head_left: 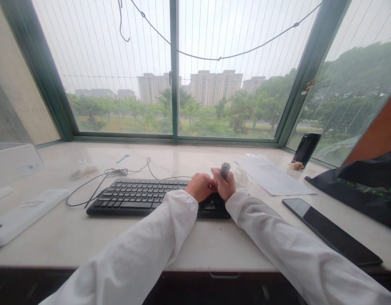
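Note:
A black keyboard (pixel 132 197) lies on the white sill-like desk, and both my hands are over its right end. My right hand (pixel 225 185) is closed around a dark grey, stubby handle (pixel 225 170), whose ridged top sticks up above the thumb. The lower part of that tool is hidden by my fingers. My left hand (pixel 201 186) is closed, with its fingers curled against the right hand; what it pinches, if anything, is hidden. The keys beneath my hands are mostly covered.
A black cable (pixel 117 171) runs behind the keyboard. White paper sheets (pixel 274 176), a dark phone-like slab (pixel 329 228), a black bag (pixel 367 182) and a black cylinder (pixel 306 149) are at the right. White boxes (pixel 30 216) lie left. Window frames (pixel 174 84) stand behind.

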`<state>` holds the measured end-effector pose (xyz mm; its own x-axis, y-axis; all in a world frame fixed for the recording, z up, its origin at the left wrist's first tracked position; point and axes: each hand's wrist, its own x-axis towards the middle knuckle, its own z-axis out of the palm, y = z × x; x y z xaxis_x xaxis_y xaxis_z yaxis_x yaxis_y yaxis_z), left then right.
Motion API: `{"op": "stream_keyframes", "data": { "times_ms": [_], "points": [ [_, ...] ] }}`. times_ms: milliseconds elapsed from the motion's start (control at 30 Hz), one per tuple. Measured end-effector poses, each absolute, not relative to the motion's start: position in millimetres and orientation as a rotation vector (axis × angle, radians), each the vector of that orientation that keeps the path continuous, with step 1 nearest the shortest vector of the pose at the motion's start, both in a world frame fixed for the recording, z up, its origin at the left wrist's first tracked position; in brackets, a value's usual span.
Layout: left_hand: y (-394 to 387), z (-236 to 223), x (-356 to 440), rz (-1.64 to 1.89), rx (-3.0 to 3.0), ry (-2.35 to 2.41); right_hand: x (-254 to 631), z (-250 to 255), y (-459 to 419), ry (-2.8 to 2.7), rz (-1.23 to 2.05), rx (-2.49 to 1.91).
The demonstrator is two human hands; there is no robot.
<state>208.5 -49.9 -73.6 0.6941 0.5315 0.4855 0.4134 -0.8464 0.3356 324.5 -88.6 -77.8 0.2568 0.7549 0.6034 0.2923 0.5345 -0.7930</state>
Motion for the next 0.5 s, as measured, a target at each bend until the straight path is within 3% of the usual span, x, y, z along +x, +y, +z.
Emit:
{"op": "stream_keyframes", "data": {
  "times_ms": [500],
  "points": [
    [-49.7,-72.1,210.4,0.879,2.809,0.793,325.7,-75.7,-100.8,-1.588,0.156,-1.086]
  ]
}}
